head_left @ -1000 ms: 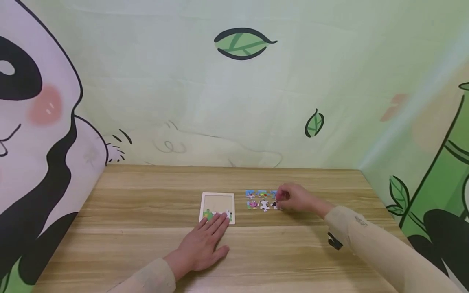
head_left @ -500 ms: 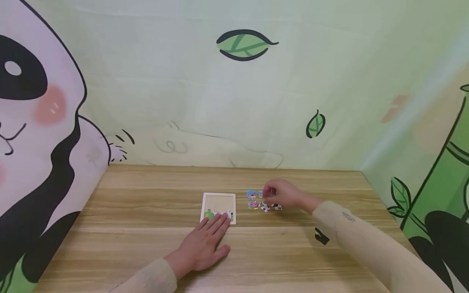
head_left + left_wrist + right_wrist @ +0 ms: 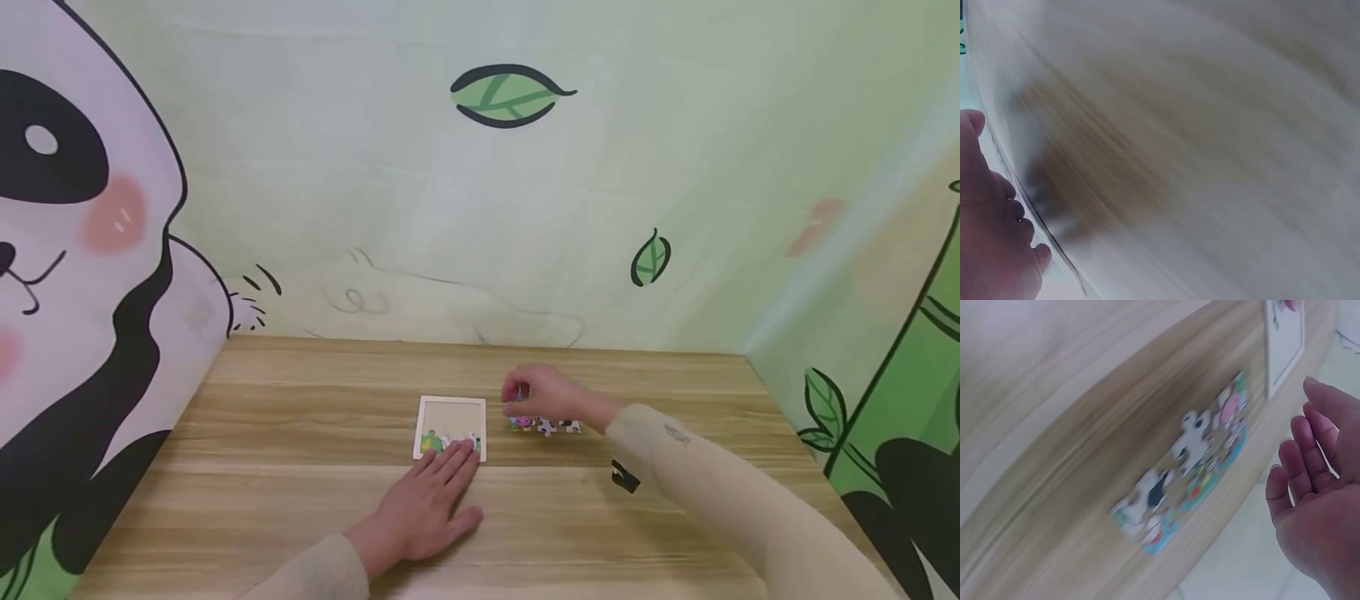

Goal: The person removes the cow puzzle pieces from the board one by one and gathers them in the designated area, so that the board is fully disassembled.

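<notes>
Head view: a shallow jigsaw frame lies flat on the table, placed pieces along its near side, its far part bare; the left hand lies flat with fingers extended over the near edge, apparently steadying it. Just to the right of the frame lie the loose pieces; the right hand hangs over them, hiding part of the far row, thumb and forefinger bent towards each other with nothing visible between. Left wrist view: the left hand at the left margin, palm down, gripping nothing that shows; no piece can be made out. Right wrist view: what appear to be six loose pieces in two rows of three, one row largely blue, the other mostly white and pink; the right hand, its fingers loosely bent, is apart from them and holds none. The step in hand is judged to be the choosing of a piece for the part-filled frame; the next move would call for a fingertip pinch that spares the neighbouring pieces, then matching tabs to the placed pieces
</notes>
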A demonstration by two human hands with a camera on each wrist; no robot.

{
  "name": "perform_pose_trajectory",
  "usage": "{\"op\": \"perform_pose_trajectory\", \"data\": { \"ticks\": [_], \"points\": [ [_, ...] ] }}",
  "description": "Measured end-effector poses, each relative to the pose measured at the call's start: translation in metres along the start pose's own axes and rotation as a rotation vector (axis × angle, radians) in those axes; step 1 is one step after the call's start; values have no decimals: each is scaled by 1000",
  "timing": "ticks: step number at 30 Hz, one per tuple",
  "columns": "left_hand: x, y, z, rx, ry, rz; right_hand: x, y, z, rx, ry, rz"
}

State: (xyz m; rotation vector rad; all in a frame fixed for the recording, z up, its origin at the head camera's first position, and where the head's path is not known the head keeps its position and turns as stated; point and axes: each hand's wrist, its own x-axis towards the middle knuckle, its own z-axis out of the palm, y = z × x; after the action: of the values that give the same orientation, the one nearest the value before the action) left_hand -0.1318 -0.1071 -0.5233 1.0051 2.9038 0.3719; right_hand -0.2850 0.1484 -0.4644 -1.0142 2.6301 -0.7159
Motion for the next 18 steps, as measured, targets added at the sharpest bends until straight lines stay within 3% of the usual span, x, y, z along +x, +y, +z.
{"op": "perform_pose_trajectory", "data": {
  "ticks": [8, 18],
  "points": [
    [-2, 8, -1, -6, 18, -32, 22, -25, 10, 45, -46, -63],
    [-6, 14, -1, -28, -10, -78, 46, -47, 31, 46, -131, -62]
  ]
}}
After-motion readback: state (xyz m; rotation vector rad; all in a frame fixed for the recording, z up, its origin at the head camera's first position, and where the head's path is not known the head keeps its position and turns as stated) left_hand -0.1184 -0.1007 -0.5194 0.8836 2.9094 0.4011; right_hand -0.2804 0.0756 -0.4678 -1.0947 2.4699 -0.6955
